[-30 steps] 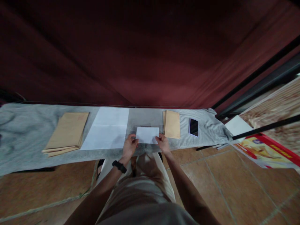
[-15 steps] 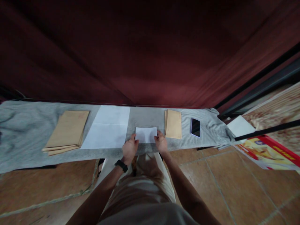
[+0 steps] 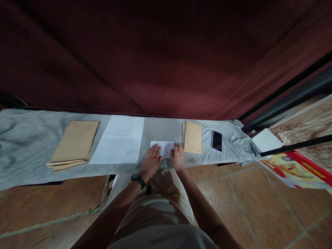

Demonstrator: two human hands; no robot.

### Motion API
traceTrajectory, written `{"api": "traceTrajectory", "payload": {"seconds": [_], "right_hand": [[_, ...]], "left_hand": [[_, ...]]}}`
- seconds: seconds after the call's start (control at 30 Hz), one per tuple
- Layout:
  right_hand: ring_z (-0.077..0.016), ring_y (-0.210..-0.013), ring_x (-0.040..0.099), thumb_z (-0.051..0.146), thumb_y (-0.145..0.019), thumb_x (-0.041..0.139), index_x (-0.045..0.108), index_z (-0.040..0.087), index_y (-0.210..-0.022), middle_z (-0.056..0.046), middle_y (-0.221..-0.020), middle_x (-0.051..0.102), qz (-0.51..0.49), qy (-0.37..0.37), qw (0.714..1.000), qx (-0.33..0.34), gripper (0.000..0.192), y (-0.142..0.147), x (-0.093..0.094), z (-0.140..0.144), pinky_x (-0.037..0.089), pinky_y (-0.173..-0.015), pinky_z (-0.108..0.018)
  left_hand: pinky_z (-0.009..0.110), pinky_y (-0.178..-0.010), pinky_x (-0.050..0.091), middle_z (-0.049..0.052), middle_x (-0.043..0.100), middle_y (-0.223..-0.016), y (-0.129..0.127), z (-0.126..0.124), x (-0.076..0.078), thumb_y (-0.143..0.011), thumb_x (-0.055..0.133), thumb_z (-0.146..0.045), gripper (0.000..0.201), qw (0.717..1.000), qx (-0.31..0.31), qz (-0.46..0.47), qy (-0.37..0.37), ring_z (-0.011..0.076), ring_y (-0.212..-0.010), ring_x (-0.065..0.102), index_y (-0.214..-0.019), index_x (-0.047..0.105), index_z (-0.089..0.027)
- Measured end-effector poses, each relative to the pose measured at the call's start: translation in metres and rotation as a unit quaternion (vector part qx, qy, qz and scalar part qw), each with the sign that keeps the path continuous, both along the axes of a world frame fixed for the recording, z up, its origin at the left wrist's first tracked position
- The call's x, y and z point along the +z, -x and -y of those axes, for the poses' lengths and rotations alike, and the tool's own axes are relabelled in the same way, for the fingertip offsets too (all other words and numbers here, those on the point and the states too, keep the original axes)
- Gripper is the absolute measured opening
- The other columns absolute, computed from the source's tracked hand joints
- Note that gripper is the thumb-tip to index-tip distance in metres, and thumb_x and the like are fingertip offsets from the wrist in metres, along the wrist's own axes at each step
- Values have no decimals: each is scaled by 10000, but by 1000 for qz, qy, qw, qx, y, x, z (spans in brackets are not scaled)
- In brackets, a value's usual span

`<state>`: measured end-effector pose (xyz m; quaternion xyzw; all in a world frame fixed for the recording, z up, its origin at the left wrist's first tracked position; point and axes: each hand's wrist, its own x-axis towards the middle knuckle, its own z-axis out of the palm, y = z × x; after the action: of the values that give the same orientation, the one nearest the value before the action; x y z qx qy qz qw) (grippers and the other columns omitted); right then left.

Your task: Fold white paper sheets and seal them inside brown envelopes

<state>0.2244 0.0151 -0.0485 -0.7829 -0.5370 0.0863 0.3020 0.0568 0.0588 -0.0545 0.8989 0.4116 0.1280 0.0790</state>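
A small white folded sheet of paper (image 3: 166,148) lies on the grey cloth in front of me. My left hand (image 3: 152,159) rests flat on its left part, fingers stretched out. At the paper's right edge, my right hand (image 3: 177,157) pinches it between thumb and curled fingers. Larger white sheets (image 3: 119,141) with a crease across them are spread to the left. Just right of my right hand are a few brown envelopes (image 3: 193,137).
A thicker pile of brown envelopes (image 3: 75,141) sits farther left on the cloth-covered table (image 3: 23,145). A phone (image 3: 217,141) lies at the right. Beyond the table's right end are dark metal bars (image 3: 298,143) and a red-and-yellow box (image 3: 298,167). Dark red fabric (image 3: 160,69) hangs behind.
My left hand has let go of the paper's left edge and moved right, flattening onto it. The right hand stays at the right edge.
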Motion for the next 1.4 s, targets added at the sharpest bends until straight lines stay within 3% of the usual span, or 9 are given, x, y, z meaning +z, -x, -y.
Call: {"api": "traceTrajectory", "payload": {"seconds": [0.13, 0.3, 0.47, 0.83, 1.13, 1.4], "right_hand": [[-238, -1369, 496, 279, -1046, 361, 538, 136, -1432, -155, -1445, 562, 16, -49, 994, 92, 448, 16, -3, -8, 439, -1143, -419], [-220, -1466, 393, 351, -1078, 325, 483, 118, -1490, -135, -1539, 492, 65, -26, 978, 194, 499, 37, -13, -13, 329, -1230, -436], [-212, -1517, 302, 364, -1088, 304, 389, 104, -1546, -130, -1592, 417, 110, 8, 975, 193, 533, 37, -17, -8, 267, -1249, -440], [-205, -1531, 263, 384, -1093, 217, 282, 93, -1590, -129, -1633, 337, 132, 40, 972, 190, 579, 32, -20, -3, 230, -1250, -433], [-236, -1517, 298, 405, -1087, 258, 387, 107, -1551, -131, -1616, 369, 169, 36, 970, 171, 566, 22, -20, 4, 241, -1240, -447], [-239, -1490, 350, 389, -1082, 286, 354, 116, -1566, -144, -1588, 420, 205, -6, 970, 129, 560, 9, -28, 18, 271, -1220, -449]], "left_hand": [[490, -1262, 219, 182, 346, -1623, 1, 2, -4, -1013, 364, -370, 589, 999, 0, -20, -26, 289, -1539, 242, -1519, 396, -69], [472, -1264, 230, 202, 408, -1584, 3, 1, -13, -989, 346, -229, 542, 996, -72, -18, -42, 262, -1515, 311, -1492, 418, -39], [470, -1261, 239, 206, 396, -1590, 3, 2, -17, -963, 369, -190, 580, 996, -80, -13, -37, 241, -1515, 312, -1518, 362, -23], [475, -1266, 206, 227, 324, -1621, 0, 4, -6, -968, 393, -249, 632, 997, -73, -8, -28, 268, -1530, 273, -1541, 320, 10], [459, -1274, 190, 206, 352, -1614, 1, 5, -5, -996, 347, -316, 626, 997, -67, -19, -20, 269, -1537, 251, -1538, 338, -3], [472, -1273, 182, 210, 321, -1627, 3, 4, -6, -1014, 359, -390, 648, 997, -66, -20, -17, 280, -1540, 242, -1544, 327, -19]]}}
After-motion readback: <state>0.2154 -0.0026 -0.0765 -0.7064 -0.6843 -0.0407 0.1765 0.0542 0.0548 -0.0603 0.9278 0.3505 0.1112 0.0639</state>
